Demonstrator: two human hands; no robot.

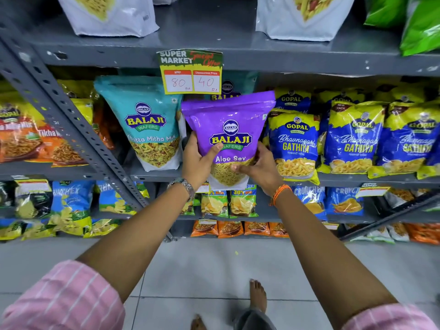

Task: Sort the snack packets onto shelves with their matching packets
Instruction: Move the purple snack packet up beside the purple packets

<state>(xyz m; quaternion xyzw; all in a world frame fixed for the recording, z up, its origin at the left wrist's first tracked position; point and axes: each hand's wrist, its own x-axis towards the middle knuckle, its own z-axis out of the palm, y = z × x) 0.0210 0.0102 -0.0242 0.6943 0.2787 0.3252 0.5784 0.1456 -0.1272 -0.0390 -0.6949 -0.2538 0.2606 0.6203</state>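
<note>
A purple Balaji Aloo Sev packet [229, 125] stands upright at the front of the middle shelf [154, 173]. My left hand [198, 160] grips its lower left side, and my right hand [258, 164] grips its lower right corner. To its left stands a teal Balaji Khatta Mitha Mix packet [147, 125]. Another teal Balaji packet [228, 88] is partly hidden behind the purple one. Blue and yellow Gopal Gathiya packets [295, 144] fill the shelf to the right.
A price tag [191, 72] hangs from the upper shelf edge above the packet. A slanted grey metal upright [78, 129] crosses at left, with orange packets [31, 141] beyond it. Lower shelves hold chips packets [228, 201]. White pouches [300, 17] stand on the top shelf.
</note>
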